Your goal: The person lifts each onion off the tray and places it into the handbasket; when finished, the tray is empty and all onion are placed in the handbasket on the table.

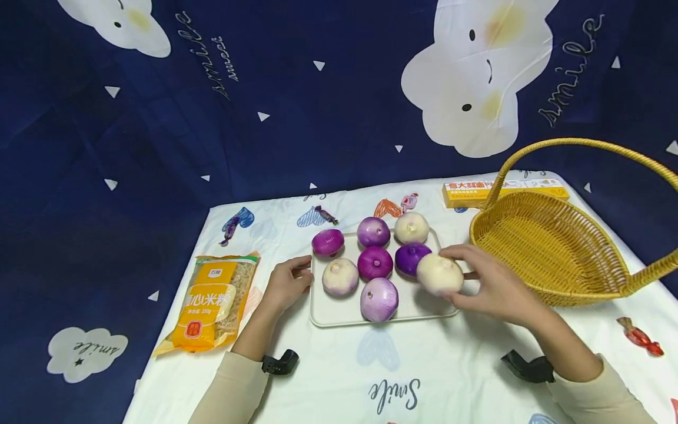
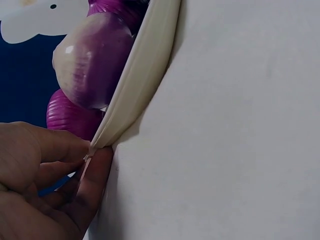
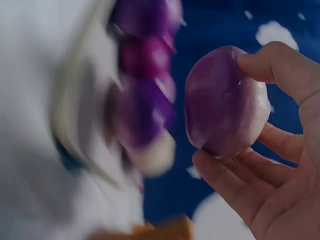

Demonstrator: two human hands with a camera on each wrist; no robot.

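Note:
A pale onion (image 1: 439, 274), purple on its other side, is gripped by my right hand (image 1: 489, 282) over the right part of the tray; the right wrist view shows the onion (image 3: 225, 102) between thumb and fingers, off the surface. Several more onions sit on the white tray (image 1: 328, 318), among them a magenta onion (image 1: 375, 263), a dark purple onion (image 1: 411, 259) and a light purple onion (image 1: 379, 300). At the tray's left edge is my left hand (image 1: 288, 285). In the left wrist view this hand (image 2: 55, 175) pinches the tray's rim (image 2: 135, 100) between thumb and finger.
To the right stands a yellow wicker basket (image 1: 551, 241) with a tall arched handle. Behind it lies a yellow box (image 1: 471, 194). On the left is an orange food packet (image 1: 212, 300). Wrapped candies lie about, including a red candy (image 1: 640, 337) and a purple candy (image 1: 229, 229).

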